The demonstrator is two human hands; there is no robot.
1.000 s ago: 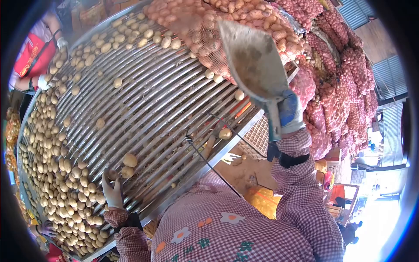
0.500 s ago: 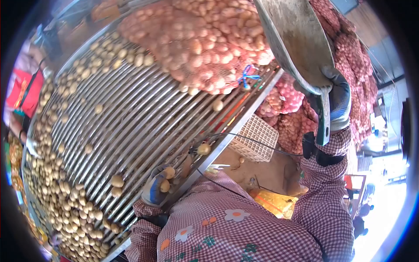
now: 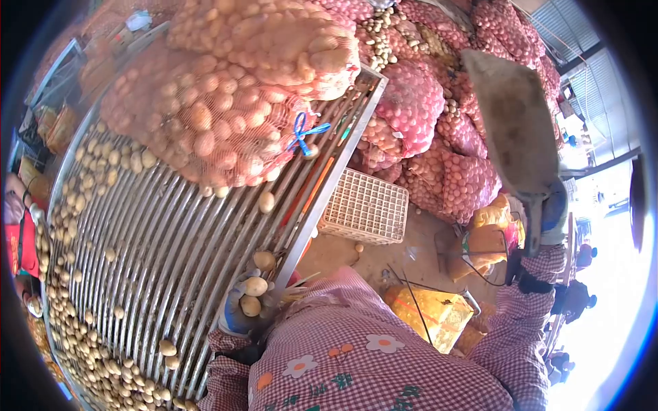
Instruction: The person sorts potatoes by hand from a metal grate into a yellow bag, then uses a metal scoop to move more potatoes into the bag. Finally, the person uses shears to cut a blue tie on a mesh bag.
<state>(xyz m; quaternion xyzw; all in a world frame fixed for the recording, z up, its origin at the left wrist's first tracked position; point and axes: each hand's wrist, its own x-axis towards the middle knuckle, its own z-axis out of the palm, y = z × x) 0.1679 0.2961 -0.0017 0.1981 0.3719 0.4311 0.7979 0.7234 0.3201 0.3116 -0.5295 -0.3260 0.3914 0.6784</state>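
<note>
My left hand (image 3: 235, 309), in a blue and grey glove, is curled around two potatoes (image 3: 251, 305) above the near edge of the metal bar rack (image 3: 205, 233). Another potato (image 3: 264, 260) lies on the rack just beyond its fingers. Out to the right, my gloved right hand (image 3: 554, 216) is closed on the handle of a large metal scoop (image 3: 513, 123). The scoop's broad, dirt-stained blade points up and away; nothing is seen lying in it. Many loose potatoes (image 3: 103, 356) lie along the rack's left side.
Full red mesh sacks of potatoes (image 3: 226, 103) rest on the rack's far end, one tied with blue string (image 3: 301, 133). More sacks (image 3: 404, 103) are piled behind. A cream plastic crate (image 3: 367, 202) and yellow bags (image 3: 425, 312) stand on the floor. A co-worker (image 3: 20, 240) is at the left.
My view has turned to the right, showing more of the sack pile. My right hand has moved the scoop outward and lower, its blade turned. My left hand still holds the potatoes.
</note>
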